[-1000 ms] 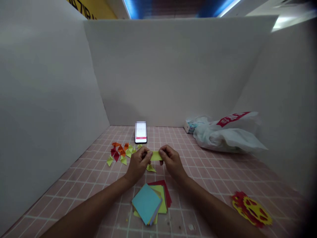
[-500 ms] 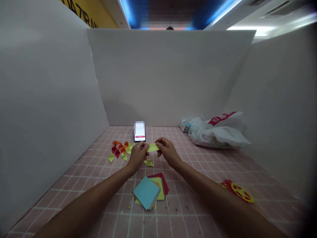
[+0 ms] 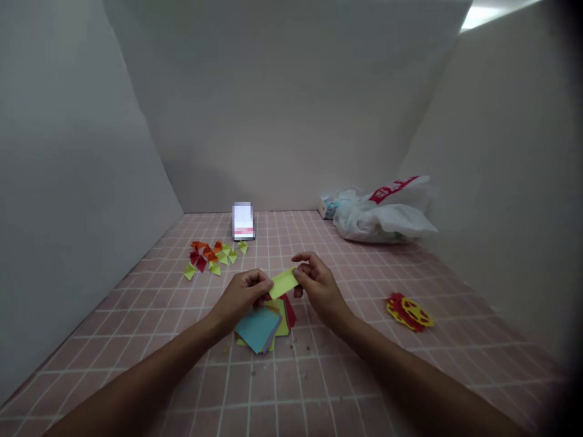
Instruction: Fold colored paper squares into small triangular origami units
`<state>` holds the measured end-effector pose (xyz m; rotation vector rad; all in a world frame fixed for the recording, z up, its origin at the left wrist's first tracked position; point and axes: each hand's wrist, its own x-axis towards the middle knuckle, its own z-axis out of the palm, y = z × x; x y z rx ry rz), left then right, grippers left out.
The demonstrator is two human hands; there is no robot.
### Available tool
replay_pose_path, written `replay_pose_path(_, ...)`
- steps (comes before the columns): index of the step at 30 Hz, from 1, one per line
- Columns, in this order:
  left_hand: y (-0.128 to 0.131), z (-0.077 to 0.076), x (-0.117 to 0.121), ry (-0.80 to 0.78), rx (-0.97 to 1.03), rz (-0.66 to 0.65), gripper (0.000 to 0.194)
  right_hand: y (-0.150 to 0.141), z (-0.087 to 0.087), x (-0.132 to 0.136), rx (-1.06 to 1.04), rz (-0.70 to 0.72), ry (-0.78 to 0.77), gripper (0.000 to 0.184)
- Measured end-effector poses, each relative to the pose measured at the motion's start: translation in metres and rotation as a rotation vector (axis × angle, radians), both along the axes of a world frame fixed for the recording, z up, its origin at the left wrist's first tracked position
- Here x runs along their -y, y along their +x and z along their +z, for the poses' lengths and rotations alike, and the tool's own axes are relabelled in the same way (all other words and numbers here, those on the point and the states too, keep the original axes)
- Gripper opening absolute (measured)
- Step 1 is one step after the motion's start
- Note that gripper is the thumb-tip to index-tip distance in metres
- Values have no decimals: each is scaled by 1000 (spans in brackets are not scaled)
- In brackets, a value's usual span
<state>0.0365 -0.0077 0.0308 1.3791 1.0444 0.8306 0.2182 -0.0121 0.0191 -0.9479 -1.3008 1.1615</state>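
A folded strip of yellow paper [image 3: 283,283] is stretched between my two hands, tilted up toward the right. My left hand [image 3: 243,292] pinches its left end between thumb and fingers. At the other end my right hand [image 3: 319,290] grips it with the thumb and a bent finger, the index finger lifted off it. Just below and behind the strip lies a fanned stack of coloured paper squares [image 3: 259,328], light blue on top, with yellow and red sheets beneath. The left hand covers part of the stack.
Several small folded paper pieces [image 3: 209,254] in red, orange and yellow lie at the left. Behind them stands a phone [image 3: 243,221]. A white plastic bag [image 3: 378,218] rests at the back right by a box [image 3: 324,207]. Red and yellow cut-outs [image 3: 410,312] lie right.
The view has tipped downward. Both hands have come nearer, over the paper stack, and the yellow strip is now slanted. My right index finger has lifted.
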Motion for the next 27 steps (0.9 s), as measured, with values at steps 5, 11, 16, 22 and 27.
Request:
replay_pose_path(5,4,1,10,-69,-42,-77,30,6,-10,10,130,129,28,20)
replay_pose_path(11,8,-4,16,-184,-14,-82,31,6,-15,19,272,122,81,19)
replay_pose_path(16,9,-4,19,-110,-71,-34,29,4,-17,21,143,134,-26,19)
replay_pose_path(22,8,-3,21,73,-137,-27,28,0,-18,22,-32,211,-273,21)
replay_pose_path(27,9,-4,23,-82,-78,-29,36,0,-18,23,-54,105,-232,22)
